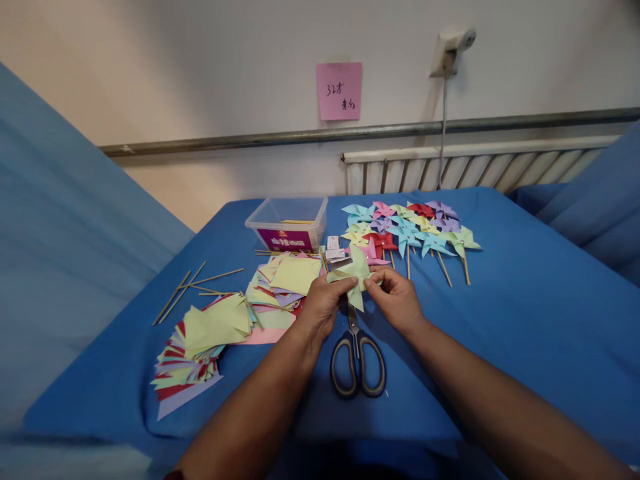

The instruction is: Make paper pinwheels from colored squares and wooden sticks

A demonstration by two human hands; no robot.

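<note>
Between both hands is a pale green paper pinwheel [357, 269], its blades folded in toward the middle. My left hand [324, 299] grips its left side, thumb on top near the centre. The fingertips of my right hand [395, 293] pinch a blade on the right. No stick shows on this pinwheel; its underside is hidden. Below the hands, scissors [357, 360] with dark handles lie on the blue-covered table [500, 347], blades pointing away. Small white boxes [334, 248] sit just behind the pinwheel.
Finished pinwheels [406, 232] in several colours lie at the back right. Stacks of coloured paper [220, 323] and loose thin sticks [183, 293] are on the left. A clear plastic box [287, 223] stands at the back, before a wall with a radiator [480, 163].
</note>
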